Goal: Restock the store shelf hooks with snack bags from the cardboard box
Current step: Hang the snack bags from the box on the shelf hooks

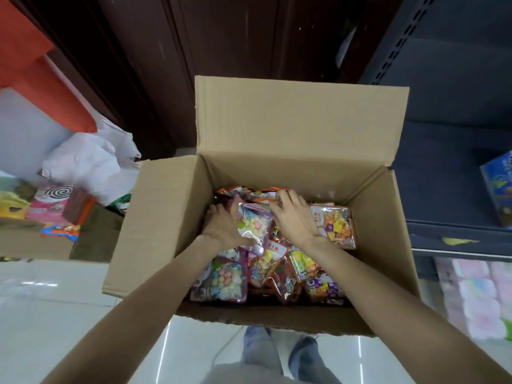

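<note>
An open cardboard box [166, 217] stands on the floor in front of me, holding several colourful snack bags. Both my hands are inside it. My left hand [221, 225] grips a purple-edged bag of pastel candies [253, 225] from its left side, thumb under the lower edge. My right hand [293, 217] rests on the bags beside it, fingers spread and reaching over the top of the same bag and an orange bag [266, 194] behind. A clear bag of mixed sweets [336, 227] lies just right of my right wrist. More bags [224, 281] fill the near side.
A dark blue store shelf unit [448, 167] stands to the right, with a blue package [498, 187] on it and pink packs [476, 295] below. White plastic bags [91, 159] and other goods [52, 206] lie to the left. My feet [277, 347] stand on white floor tiles.
</note>
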Demonstrator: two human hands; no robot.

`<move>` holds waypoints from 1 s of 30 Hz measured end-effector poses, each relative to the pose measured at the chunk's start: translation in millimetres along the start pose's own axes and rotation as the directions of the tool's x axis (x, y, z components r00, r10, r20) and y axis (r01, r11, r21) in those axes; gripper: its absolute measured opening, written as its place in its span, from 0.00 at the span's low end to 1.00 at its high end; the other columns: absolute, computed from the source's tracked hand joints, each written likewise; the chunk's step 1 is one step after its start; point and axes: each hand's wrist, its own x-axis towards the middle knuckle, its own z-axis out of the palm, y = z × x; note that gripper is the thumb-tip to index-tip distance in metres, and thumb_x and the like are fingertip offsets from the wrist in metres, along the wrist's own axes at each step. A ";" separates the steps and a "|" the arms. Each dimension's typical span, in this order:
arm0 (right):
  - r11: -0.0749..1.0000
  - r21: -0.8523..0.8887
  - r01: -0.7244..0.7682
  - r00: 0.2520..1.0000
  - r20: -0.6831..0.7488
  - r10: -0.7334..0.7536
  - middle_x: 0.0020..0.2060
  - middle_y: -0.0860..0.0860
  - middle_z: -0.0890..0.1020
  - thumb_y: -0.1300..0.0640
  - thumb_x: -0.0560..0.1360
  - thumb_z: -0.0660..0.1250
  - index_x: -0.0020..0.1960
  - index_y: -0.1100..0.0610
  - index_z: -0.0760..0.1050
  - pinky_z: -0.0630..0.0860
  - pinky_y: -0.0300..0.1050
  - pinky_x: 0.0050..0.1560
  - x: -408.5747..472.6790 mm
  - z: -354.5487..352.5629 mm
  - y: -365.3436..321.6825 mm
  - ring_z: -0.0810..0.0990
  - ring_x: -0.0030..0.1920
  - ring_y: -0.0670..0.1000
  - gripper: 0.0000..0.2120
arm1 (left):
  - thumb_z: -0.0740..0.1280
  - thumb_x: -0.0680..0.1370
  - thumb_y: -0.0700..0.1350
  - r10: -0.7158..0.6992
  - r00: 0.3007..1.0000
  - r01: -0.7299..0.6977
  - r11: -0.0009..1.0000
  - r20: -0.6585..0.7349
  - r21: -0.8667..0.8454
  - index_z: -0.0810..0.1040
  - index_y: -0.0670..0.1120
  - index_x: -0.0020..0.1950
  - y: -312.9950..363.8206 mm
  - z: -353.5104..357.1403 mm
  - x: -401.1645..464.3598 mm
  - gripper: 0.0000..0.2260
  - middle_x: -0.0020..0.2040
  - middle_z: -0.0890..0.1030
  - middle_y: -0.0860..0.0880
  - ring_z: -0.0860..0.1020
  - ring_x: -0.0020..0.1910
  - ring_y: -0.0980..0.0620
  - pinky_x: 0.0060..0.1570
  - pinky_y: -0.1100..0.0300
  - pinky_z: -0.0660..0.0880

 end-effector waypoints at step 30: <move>0.888 0.429 -0.168 0.619 -0.655 0.434 0.47 0.50 0.84 0.58 0.75 0.70 0.46 0.58 0.83 0.77 0.41 0.49 -103.3 -151.3 -5.5 0.81 0.48 0.49 0.05 | 0.68 0.76 0.45 0.010 0.881 -0.473 -0.019 -0.473 -0.881 0.78 0.44 0.58 112.2 -95.4 -116.2 0.12 0.53 0.84 0.47 0.82 0.53 0.49 0.56 0.51 0.78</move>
